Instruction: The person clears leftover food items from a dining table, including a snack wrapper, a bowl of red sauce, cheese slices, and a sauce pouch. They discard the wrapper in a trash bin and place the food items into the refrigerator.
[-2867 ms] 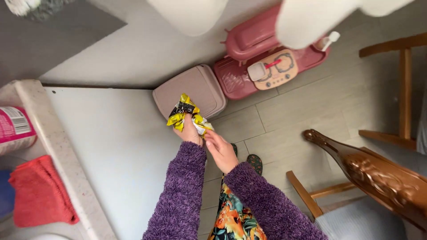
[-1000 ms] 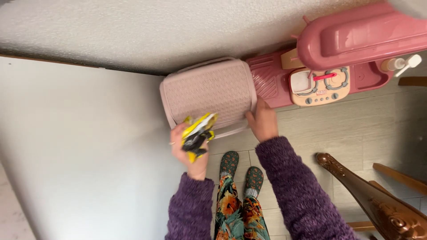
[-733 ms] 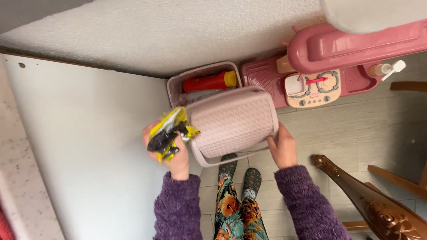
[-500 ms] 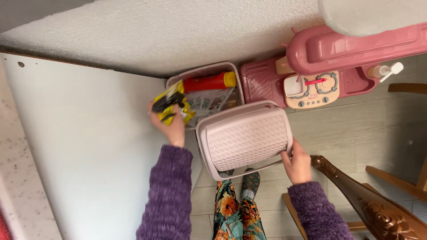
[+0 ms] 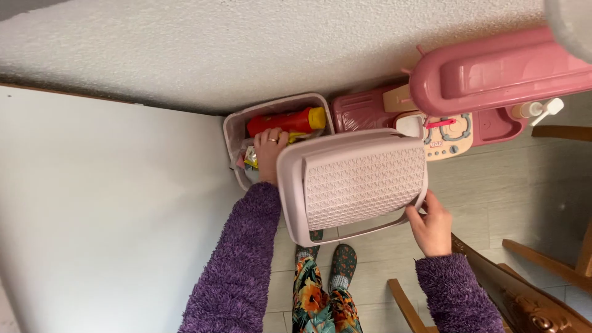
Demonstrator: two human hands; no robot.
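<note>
Lid (image 5: 361, 185) is now lifted off the pink box (image 5: 237, 132) and held aside by the right hand (image 5: 431, 222), which grips its edge. Left hand (image 5: 268, 154) has gone down into the open box and closes on the yellow packet (image 5: 251, 159), beside a red bottle (image 5: 287, 121), so the packet is almost put away.

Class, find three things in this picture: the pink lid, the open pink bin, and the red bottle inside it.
pink lid (image 5: 364, 185): head view, on its textured middle panel.
open pink bin (image 5: 229, 131): head view, on its left rim.
red bottle (image 5: 283, 121): head view, on its red body.
</note>
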